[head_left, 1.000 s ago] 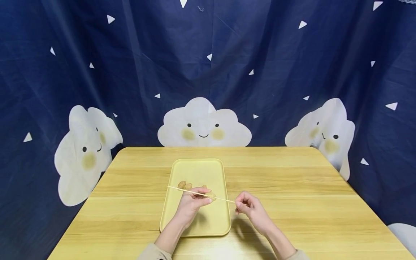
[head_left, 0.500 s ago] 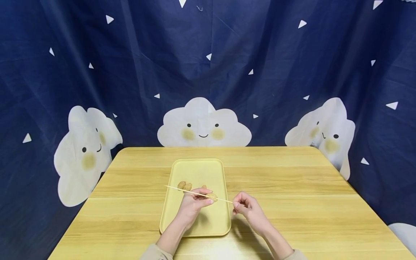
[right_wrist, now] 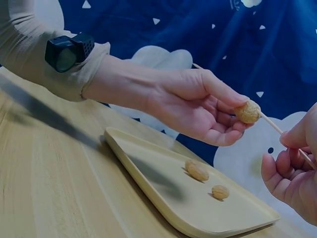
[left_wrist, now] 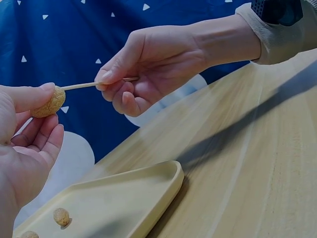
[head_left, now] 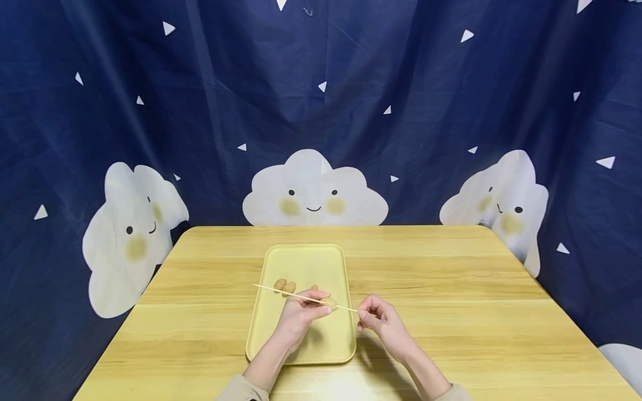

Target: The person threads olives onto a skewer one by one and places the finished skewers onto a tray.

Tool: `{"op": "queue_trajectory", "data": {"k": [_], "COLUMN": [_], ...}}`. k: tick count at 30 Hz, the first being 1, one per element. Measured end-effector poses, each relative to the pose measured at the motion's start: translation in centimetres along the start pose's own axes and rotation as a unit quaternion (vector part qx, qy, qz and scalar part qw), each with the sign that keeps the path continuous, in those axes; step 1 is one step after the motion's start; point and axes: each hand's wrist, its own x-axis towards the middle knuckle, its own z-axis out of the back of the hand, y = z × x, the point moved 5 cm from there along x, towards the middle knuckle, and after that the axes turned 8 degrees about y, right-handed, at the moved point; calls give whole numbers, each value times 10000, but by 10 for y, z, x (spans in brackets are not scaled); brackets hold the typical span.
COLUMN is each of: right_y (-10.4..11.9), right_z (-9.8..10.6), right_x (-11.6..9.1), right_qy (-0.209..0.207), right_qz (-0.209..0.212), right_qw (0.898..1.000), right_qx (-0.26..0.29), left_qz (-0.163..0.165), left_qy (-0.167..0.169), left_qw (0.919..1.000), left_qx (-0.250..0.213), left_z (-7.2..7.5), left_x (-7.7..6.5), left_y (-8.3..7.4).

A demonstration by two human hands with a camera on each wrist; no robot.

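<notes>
Over the tray, my left hand point(head_left: 296, 320) pinches a light brown, rough-skinned fried-looking ball point(right_wrist: 247, 112) between thumb and fingers. A thin wooden skewer point(head_left: 286, 293) runs through the ball, its pointed end reaching out to the left past the hand. To the right of the ball, my right hand point(head_left: 383, 323) pinches the skewer's other end between thumb and forefinger. Several similar balls, such as this one point(head_left: 280, 285), lie on the yellow tray point(head_left: 311, 256) behind the left hand. The right hand is beyond the tray's right side.
Underneath is a light wooden table point(head_left: 451, 278) with rounded far corners. A dark blue curtain point(head_left: 321, 83) with white clouds hangs behind it. Each wrist wears a black device point(right_wrist: 67, 52) over a beige sleeve point(right_wrist: 29, 39).
My right hand has shifted slightly left along with the skewer, whose pointed end now reaches a little further left. My left hand with the ball has edged right.
</notes>
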Motion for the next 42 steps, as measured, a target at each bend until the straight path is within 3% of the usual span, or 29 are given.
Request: {"op": "queue_trajectory", "data": {"k": [11, 21, 29, 34, 42], "right_y": [-2, -2, -2, -1, -7], "right_z": [-3, 2, 10, 20, 37], "right_x": [-1, -2, -3, -6, -16], "right_qy": [234, -56, -487, -778, -1386], "right_qz": [100, -532, -416, -333, -601], "right_qw": [9997, 9952, 9955, 9939, 9877], "right_qx": [-69, -825, -701, -703, -401], "left_qz": [152, 24, -42, -97, -77], "left_qy": [-22, 97, 309, -38, -812], "left_qw": [9994, 9994, 9993, 9987, 9928], "left_qx": [301, 333, 188, 504, 880], "left_z": [0, -9, -12, 0, 39], "left_x": [-1, 1, 4, 6, 6], "left_y": [5, 4, 8, 7, -1]}}
